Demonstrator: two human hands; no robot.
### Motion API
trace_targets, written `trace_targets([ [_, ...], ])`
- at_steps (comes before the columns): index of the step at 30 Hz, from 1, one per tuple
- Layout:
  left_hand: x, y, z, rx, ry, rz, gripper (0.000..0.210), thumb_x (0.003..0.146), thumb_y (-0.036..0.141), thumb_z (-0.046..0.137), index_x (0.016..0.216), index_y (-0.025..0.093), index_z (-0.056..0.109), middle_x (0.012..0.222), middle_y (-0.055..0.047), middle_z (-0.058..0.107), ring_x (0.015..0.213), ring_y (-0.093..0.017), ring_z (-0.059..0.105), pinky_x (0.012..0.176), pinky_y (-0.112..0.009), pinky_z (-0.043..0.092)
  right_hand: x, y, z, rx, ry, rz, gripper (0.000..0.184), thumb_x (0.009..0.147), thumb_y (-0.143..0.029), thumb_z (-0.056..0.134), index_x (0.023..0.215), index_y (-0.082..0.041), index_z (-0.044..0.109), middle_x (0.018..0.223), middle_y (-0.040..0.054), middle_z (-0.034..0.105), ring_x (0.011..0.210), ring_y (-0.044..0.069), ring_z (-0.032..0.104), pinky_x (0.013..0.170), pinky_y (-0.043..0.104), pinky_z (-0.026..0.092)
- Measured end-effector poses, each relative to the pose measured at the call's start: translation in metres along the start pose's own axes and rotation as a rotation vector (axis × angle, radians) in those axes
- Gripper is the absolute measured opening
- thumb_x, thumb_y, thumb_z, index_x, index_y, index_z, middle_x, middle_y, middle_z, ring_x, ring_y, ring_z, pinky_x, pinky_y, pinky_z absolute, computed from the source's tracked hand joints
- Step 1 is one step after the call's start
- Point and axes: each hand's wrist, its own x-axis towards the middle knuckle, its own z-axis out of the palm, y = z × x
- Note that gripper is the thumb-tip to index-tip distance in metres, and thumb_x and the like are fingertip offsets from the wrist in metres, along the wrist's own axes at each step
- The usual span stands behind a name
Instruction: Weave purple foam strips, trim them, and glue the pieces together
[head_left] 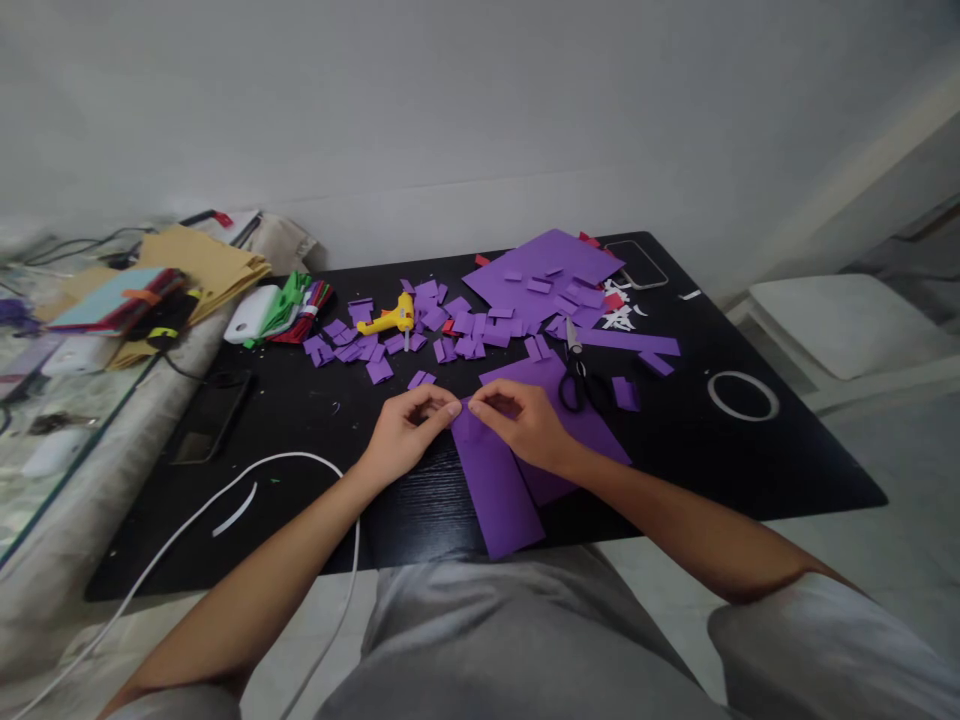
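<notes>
My left hand (411, 428) and my right hand (525, 422) meet near the table's middle, each pinching the far end of a long purple paper strip (496, 490). Thumb and index fingertips almost touch across its top edge; the small part between them is partly hidden. Under my right forearm lies a larger purple sheet (555, 430). Just right of my right hand rest black-handled scissors (576, 375), blades pointing away. Beyond my fingers several small folded purple paper pieces (379, 370) are scattered, with a yellow glue gun (388, 318) among them.
A phone (214, 415) and a white cable (262, 462) lie at the left. Green and red bundles (289, 308) sit farther back. On the right are a tape ring (742, 396), white paper scraps (621, 310) and a big purple sheet (544, 262). A white chair (821, 320) stands beyond the table.
</notes>
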Motion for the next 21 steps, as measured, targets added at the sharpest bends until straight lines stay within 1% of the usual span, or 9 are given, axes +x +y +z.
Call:
trace_targets([
  [4,0.002,0.000,-0.002,0.003,-0.014,-0.016,0.028,0.083,0.044,0.080,0.082,0.016,0.075,0.066,0.000,0.066,0.060,-0.012,0.058,0.058,-0.024,0.047,0.002,0.002,0.000,0.023,-0.012,0.036,0.015,0.087,-0.034,0.071,0.082,-0.019,0.073,0.080,0.0028,0.074,0.074,0.017,0.067,0.072,0.030,0.054],
  [9,0.003,0.000,-0.002,-0.017,0.010,-0.009,0.029,0.080,0.045,0.082,0.078,0.017,0.076,0.063,0.001,0.064,0.057,-0.011,0.055,0.055,-0.023,0.044,0.004,0.005,0.000,0.061,-0.009,0.073,0.016,0.084,-0.035,0.073,0.080,-0.019,0.074,0.079,0.0029,0.074,0.073,0.017,0.067,0.071,0.030,0.054],
  [13,0.004,0.000,-0.003,-0.049,0.004,-0.049,0.031,0.080,0.046,0.082,0.077,0.017,0.075,0.063,-0.001,0.067,0.059,-0.013,0.060,0.058,-0.025,0.048,0.006,0.008,0.001,0.106,-0.005,0.106,0.017,0.082,-0.036,0.074,0.079,-0.019,0.074,0.078,0.0026,0.075,0.074,0.017,0.068,0.072,0.030,0.055],
  [16,0.005,-0.001,-0.004,-0.081,-0.031,-0.080,0.032,0.082,0.046,0.081,0.078,0.016,0.073,0.063,-0.001,0.067,0.060,-0.014,0.062,0.061,-0.026,0.051,0.008,0.010,0.000,0.146,-0.018,0.128,0.019,0.081,-0.037,0.075,0.075,-0.019,0.073,0.073,0.0014,0.073,0.069,0.016,0.066,0.071,0.029,0.054],
  [18,0.005,-0.003,-0.005,-0.094,-0.054,-0.084,0.032,0.085,0.047,0.079,0.080,0.016,0.073,0.065,-0.001,0.068,0.061,-0.015,0.064,0.063,-0.027,0.054,0.009,0.009,-0.002,0.174,-0.030,0.151,0.020,0.079,-0.037,0.077,0.073,-0.019,0.073,0.070,0.0005,0.072,0.067,0.015,0.065,0.070,0.029,0.054],
  [21,0.004,-0.004,-0.005,-0.133,-0.046,-0.064,0.029,0.089,0.044,0.074,0.097,0.016,0.073,0.075,-0.002,0.071,0.067,-0.016,0.067,0.068,-0.029,0.056,0.011,0.009,-0.004,0.256,-0.030,0.216,0.021,0.076,-0.037,0.080,0.071,-0.018,0.074,0.068,0.0000,0.072,0.065,0.014,0.064,0.070,0.029,0.056],
])
